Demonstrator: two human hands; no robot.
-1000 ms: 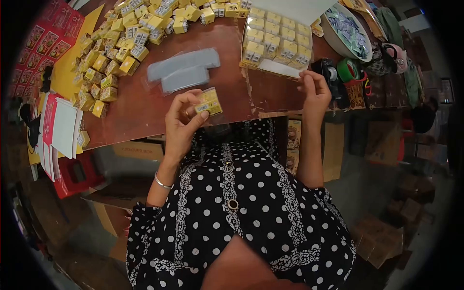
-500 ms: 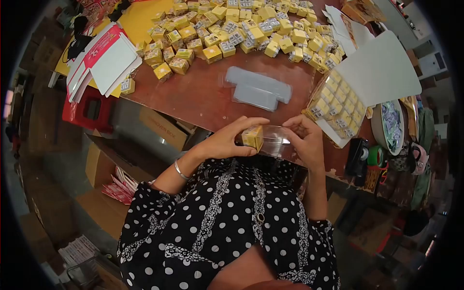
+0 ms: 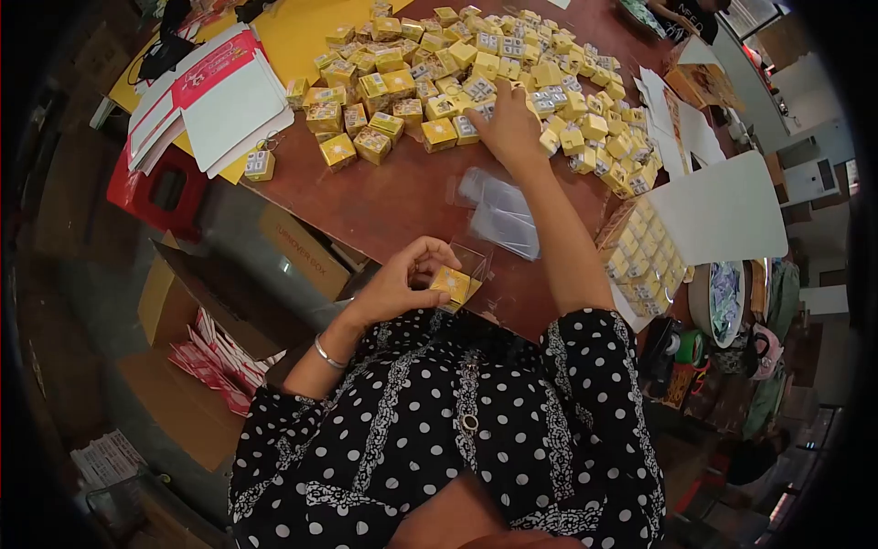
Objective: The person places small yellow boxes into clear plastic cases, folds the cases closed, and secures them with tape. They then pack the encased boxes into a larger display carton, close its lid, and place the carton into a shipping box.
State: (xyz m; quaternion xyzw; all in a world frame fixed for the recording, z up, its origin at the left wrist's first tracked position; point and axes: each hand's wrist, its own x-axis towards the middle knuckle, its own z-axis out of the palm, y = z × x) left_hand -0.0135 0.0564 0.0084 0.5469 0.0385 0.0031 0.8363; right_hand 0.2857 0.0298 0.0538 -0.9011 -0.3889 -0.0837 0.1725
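Note:
Close to my body, my left hand [image 3: 395, 285] grips a small yellow box [image 3: 451, 285] together with a clear plastic sleeve [image 3: 473, 262]; how far the box sits inside the sleeve is hard to see. My right hand [image 3: 513, 130] is stretched across the table to the front of a heap of small yellow boxes [image 3: 389, 84]. Its thumb and fingers are apart around a box there, and the fingertips are partly hidden among the boxes. Beneath my right forearm lie flat clear plastic sleeves [image 3: 506, 222].
An open carton with rows of yellow boxes [image 3: 646, 249] stands on the right. White and pink printed card sheets [image 3: 233, 96] lie at the left, near a red stool [image 3: 151, 197]. A bowl [image 3: 727, 306] sits far right. Another person [image 3: 690, 16] is at the back.
My right hand has left the clear plastic sleeve and moved forward to the heap. My left hand, still holding the box and sleeve, has shifted slightly left and down.

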